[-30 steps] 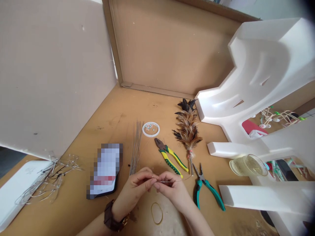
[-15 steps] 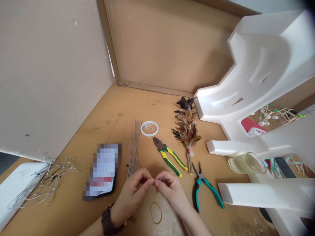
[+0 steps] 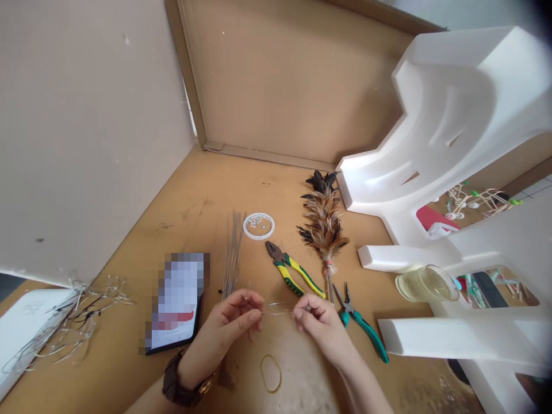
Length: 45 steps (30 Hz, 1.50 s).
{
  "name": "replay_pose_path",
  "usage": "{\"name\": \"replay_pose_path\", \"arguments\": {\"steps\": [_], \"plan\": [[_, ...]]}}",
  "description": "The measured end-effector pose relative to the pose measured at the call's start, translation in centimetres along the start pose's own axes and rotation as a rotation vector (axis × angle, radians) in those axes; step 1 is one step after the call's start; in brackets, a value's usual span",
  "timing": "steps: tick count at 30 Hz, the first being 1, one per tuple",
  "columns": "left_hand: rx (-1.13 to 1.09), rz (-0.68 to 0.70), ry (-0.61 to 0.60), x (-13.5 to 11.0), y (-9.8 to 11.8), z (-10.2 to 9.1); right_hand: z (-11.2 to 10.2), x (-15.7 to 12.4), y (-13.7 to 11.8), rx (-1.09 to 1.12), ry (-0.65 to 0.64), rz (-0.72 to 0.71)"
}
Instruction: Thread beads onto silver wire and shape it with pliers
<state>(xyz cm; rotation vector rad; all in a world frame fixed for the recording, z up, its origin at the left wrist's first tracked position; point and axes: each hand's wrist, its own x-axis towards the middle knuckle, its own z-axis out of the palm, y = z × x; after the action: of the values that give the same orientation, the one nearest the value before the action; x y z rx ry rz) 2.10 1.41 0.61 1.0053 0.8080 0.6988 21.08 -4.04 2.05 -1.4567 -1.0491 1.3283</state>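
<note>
My left hand [image 3: 233, 322] and my right hand [image 3: 317, 322] each pinch one end of a thin silver wire [image 3: 276, 311], held stretched between them just above the cardboard table [image 3: 194, 218]. A brown watch strap sits on my left wrist. Just beyond the left hand lies a bundle of straight wires [image 3: 233, 253]. Yellow-green pliers [image 3: 293, 275] and teal long-nose pliers [image 3: 360, 325] lie close to my right hand. A rubber band [image 3: 271, 373] lies between my forearms.
A small white lid with beads [image 3: 259, 225] and a feather bundle [image 3: 322, 225] lie further back. A phone [image 3: 175, 302] and tangled wire scraps [image 3: 64, 322] are to the left. White foam packing [image 3: 440, 149] and a glass jar [image 3: 426, 283] stand at the right. Cardboard walls close the back and left.
My hands were pinched together over the wire; now they have moved apart, the right hand sliding right, so the wire spans the gap between them.
</note>
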Motion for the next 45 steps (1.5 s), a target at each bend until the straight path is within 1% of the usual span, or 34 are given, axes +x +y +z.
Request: {"name": "replay_pose_path", "arguments": {"steps": [3, 6, 8, 10, 12, 14, 15, 17, 19, 21, 22, 23, 24, 25, 29, 30, 32, 34, 36, 39, 41, 42, 45], "plan": [[-0.027, 0.019, -0.034, -0.1, -0.8, 0.6, 1.9, 0.2, 0.5, 0.113, -0.008, 0.016], [0.019, 0.056, 0.010, -0.3, -1.0, 1.0, 2.7, 0.3, 0.5, 0.176, -0.021, 0.039], [0.110, 0.106, 0.026, -0.3, -0.8, 1.0, 2.7, 0.2, 0.2, 0.176, -0.034, 0.047], [0.249, 0.194, 0.021, -0.4, -0.5, 1.1, 2.5, 0.2, -0.1, 0.151, -0.052, 0.052], [0.373, 0.289, 0.042, -0.5, -0.2, 1.0, 2.2, 0.3, -0.3, 0.123, -0.068, 0.060], [0.439, 0.346, 0.113, -0.6, 0.1, 0.7, 1.7, 0.6, -0.4, 0.104, -0.065, 0.060], [0.454, 0.354, 0.159, -0.6, 0.2, 0.5, 1.3, 0.9, -0.4, 0.093, -0.052, 0.058], [0.454, 0.332, 0.245, -0.6, 0.5, -0.2, 0.2, 1.9, -0.7, 0.049, -0.008, 0.046], [0.423, 0.276, 0.316, -0.3, 0.9, -1.0, -1.0, 3.5, -1.3, -0.028, 0.021, 0.027], [0.372, 0.216, 0.400, 0.0, 1.3, -1.8, -2.1, 5.6, -2.4, -0.161, 0.063, -0.031], [0.341, 0.191, 0.443, 0.2, 1.5, -2.1, -2.5, 6.9, -3.0, -0.247, 0.085, -0.082], [0.307, 0.168, 0.472, 0.5, 1.5, -2.3, -2.6, 8.2, -3.6, -0.281, 0.088, -0.101], [0.273, 0.138, 0.472, 0.7, 1.6, -2.5, -2.6, 9.7, -4.1, -0.307, 0.076, -0.108], [0.239, 0.099, 0.438, 0.9, 1.5, -2.5, -2.3, 11.1, -4.5, -0.338, 0.057, -0.113], [0.147, -0.092, 0.139, 1.5, 0.6, -1.8, 0.0, 16.6, -5.2, -0.452, 0.007, -0.096], [0.140, -0.116, 0.093, 1.6, 0.4, -1.6, 0.6, 17.6, -5.2, -0.469, -0.002, -0.091], [0.137, -0.127, 0.049, 1.7, 0.2, -1.3, 1.3, 18.7, -5.2, -0.489, -0.017, -0.085], [0.140, -0.125, 0.029, 1.6, 0.1, -1.2, 1.6, 18.5, -5.4, -0.497, -0.047, -0.080], [0.137, -0.144, 0.001, 1.5, 0.2, -1.1, 1.8, 16.9, -5.5, -0.494, -0.115, -0.065], [0.138, -0.195, -0.041, 1.3, 0.2, -0.9, 2.6, 13.4, -5.4, -0.469, -0.298, -0.028], [0.155, -0.213, -0.061, 1.2, 0.1, -0.7, 3.3, 11.3, -5.1, -0.413, -0.440, -0.035], [0.172, -0.216, -0.069, 1.1, 0.0, -0.6, 3.8, 10.5, -4.9, -0.399, -0.456, -0.046], [0.229, -0.202, -0.072, 0.7, 0.0, -0.3, 4.6, 9.3, -4.6, -0.361, -0.410, -0.074]]}}
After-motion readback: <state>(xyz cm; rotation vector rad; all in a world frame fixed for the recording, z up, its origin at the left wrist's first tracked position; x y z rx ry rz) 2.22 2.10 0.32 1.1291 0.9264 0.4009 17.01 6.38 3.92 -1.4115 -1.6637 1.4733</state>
